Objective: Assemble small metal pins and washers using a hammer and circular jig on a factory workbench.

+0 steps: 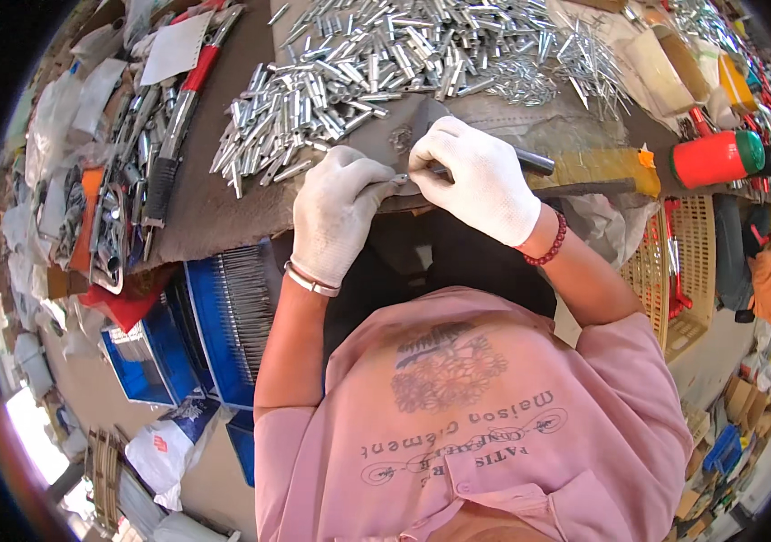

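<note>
Starting left of the grip and spreading beyond it, short metal tubes lie heaped; whether finished or waiting, I cannot tell. The left hand pinches a small metal piece at its fingertips, apparently mid-work. Just beside, the right hand curls; its hold is unclear. Beyond it lie loose thin pins.

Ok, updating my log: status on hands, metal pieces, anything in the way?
Left hand pinching small metal piece. Right hand curled beside it, grip unclear. Loose metal pieces heaped beyond. Dark rod by right hand, possibly obstructing.
</note>
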{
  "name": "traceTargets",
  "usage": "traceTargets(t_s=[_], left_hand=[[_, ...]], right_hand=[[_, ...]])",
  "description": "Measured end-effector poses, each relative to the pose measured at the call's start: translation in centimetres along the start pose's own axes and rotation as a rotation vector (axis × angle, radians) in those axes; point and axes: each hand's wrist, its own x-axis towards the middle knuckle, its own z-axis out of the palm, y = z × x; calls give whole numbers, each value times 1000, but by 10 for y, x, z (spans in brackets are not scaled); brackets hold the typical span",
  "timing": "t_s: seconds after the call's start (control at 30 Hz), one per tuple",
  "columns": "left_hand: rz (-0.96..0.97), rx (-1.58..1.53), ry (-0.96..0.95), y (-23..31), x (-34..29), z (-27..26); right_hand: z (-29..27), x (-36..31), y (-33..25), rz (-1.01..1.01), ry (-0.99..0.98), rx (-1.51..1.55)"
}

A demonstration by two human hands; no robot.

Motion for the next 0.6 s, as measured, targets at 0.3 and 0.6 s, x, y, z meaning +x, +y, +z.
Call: traceTargets(t_s=[0.3, 0.6], left_hand=[[8, 31, 5, -2, -3, -3], [27, 77, 14, 1, -3, -3]], right_hand=[[8, 1, -2, -12, -74, -35], [-16, -3, 3, -99, -81, -276]])
